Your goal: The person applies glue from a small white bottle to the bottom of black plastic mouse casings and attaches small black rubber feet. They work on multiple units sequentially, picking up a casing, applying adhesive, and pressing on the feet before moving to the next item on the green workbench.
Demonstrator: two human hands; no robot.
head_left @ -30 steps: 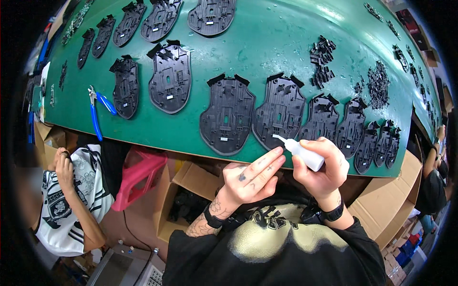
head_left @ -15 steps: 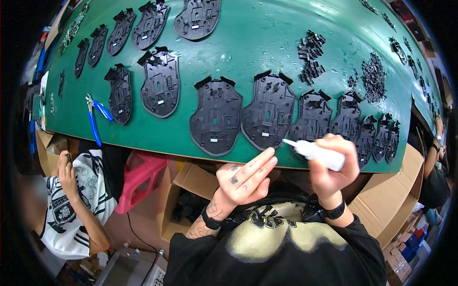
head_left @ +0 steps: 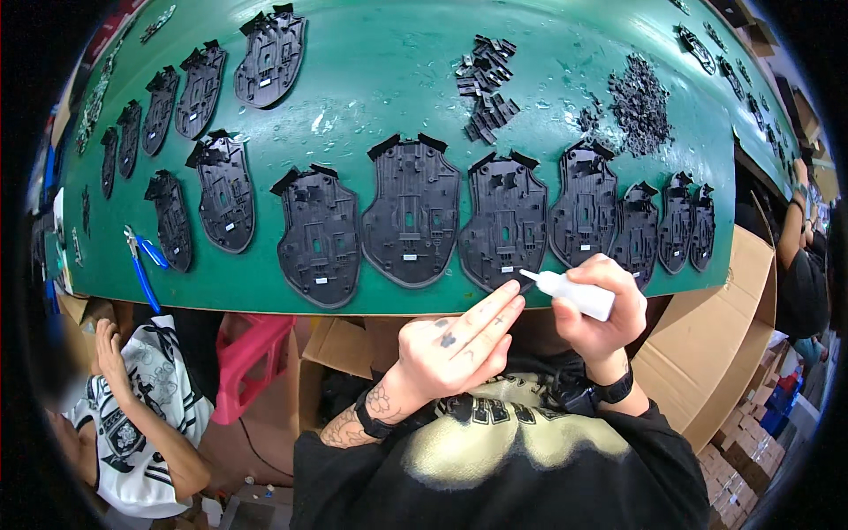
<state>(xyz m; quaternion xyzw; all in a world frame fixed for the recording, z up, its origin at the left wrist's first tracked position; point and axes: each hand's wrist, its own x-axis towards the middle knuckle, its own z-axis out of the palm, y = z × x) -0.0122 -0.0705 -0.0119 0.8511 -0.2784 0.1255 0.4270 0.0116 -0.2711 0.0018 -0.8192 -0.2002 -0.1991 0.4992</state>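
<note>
My right hand (head_left: 611, 305) is wrapped round a small white squeeze bottle (head_left: 583, 296) with a thin nozzle, tilted so that its tip points left. The tip is at the lower edge of a black plastic shell (head_left: 503, 221), close to a small white label; touching or just above, I cannot tell. My left hand (head_left: 455, 344) is beside the table edge, with its fingers stretched toward the same shell's bottom end and the thumb partly hidden beneath. To the left lie two similar shells, a large one (head_left: 411, 212) and another (head_left: 318, 238). Further shells (head_left: 583, 203) line up rightward.
Across the green table (head_left: 371, 115) lie more shells (head_left: 269, 57), a cluster of black clips (head_left: 486, 88) and a pile of small black parts (head_left: 639, 106). Blue-handled cutters (head_left: 146, 265) rest at the left. Another person (head_left: 141, 397) sits there. Cardboard boxes (head_left: 707, 327) and a pink stool (head_left: 252, 362) stand below.
The view has shifted, so the shells appear further left. Relative to them, my hands and the bottle have moved right, the nozzle going from beside one shell to the lower edge of its right-hand neighbour.
</note>
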